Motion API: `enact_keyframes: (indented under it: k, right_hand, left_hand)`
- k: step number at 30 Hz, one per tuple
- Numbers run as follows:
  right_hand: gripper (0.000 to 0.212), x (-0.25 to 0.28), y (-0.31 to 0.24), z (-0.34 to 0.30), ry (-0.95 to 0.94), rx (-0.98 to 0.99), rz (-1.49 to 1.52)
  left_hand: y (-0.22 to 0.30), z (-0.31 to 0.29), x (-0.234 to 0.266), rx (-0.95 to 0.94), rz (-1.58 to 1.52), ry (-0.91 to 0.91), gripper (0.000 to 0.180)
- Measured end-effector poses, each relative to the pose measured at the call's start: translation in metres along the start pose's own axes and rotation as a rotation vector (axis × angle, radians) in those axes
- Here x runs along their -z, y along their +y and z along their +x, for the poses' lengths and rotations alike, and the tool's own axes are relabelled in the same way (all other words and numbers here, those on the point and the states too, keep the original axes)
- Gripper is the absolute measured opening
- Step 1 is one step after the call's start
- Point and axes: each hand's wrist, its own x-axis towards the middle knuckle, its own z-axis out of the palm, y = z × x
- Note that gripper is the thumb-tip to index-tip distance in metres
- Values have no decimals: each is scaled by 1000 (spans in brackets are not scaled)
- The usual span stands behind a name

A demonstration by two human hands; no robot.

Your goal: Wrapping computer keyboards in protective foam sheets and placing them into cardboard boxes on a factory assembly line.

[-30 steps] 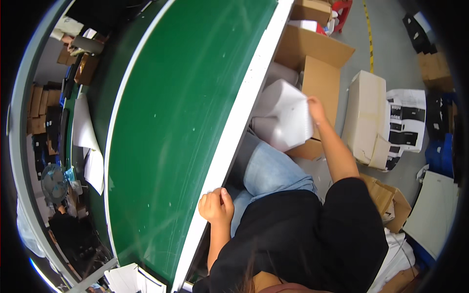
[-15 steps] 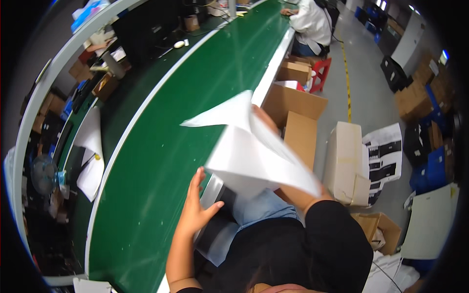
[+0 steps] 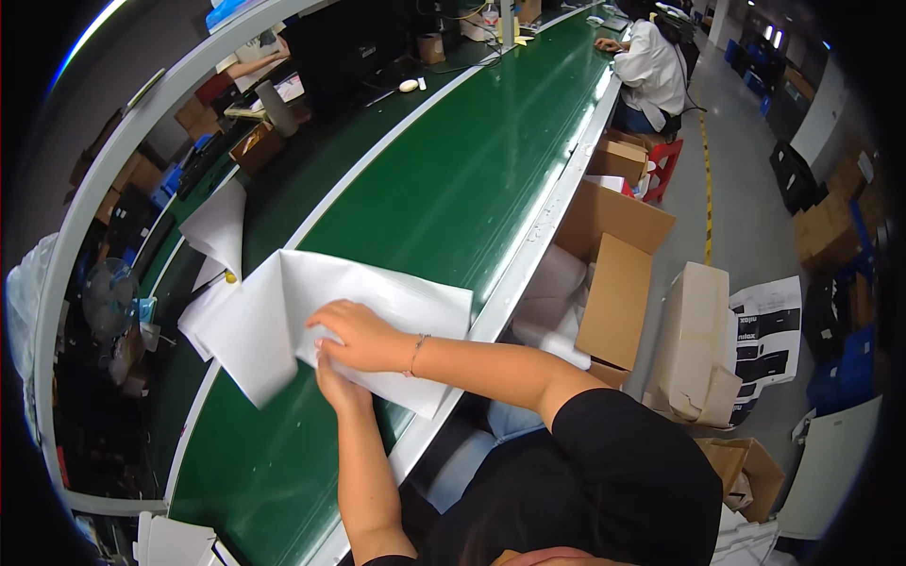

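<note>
A large white sheet (image 3: 387, 289) lies over the green conveyor belt (image 3: 444, 184), folded, with one panel standing up at its left. From the frames I cannot tell whether it is a single sheet or a flat pouch. My right hand (image 3: 363, 338) reaches across on top of it, fingers curled on the white material. Just below and touching it, my left hand (image 3: 342, 385) grips the sheet's near edge; its fingertips are partly hidden by the right hand. A bracelet circles my right wrist.
More white sheets (image 3: 219, 226) rest beyond the belt's left rail. An open cardboard box (image 3: 613, 307) with white material inside stands to the right, near a pale closed carton (image 3: 692, 330). A person in white (image 3: 651, 75) sits farther along the belt.
The white sheet has swung from above the belt's right edge to lie leftward over the belt. My right hand has come across to meet the left, whose spread fingers have closed.
</note>
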Motion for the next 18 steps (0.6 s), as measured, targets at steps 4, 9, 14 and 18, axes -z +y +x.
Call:
enact_keyframes:
  k: [4,9,14,18]
  right_hand:
    - [24,-5,-10,-9,-118,40,11]
    - [24,-21,35,-35,-19,61,-84]
    - [24,-11,41,-34,-118,-156,166]
    - [23,-11,44,-32,-96,-196,246]
  left_hand:
    - [0,1,10,-183,-113,-41,32]
    - [6,-8,-11,-131,145,170,31]
    - [2,-7,-5,-94,176,92,29]
    - [1,-3,1,-80,191,60,26]
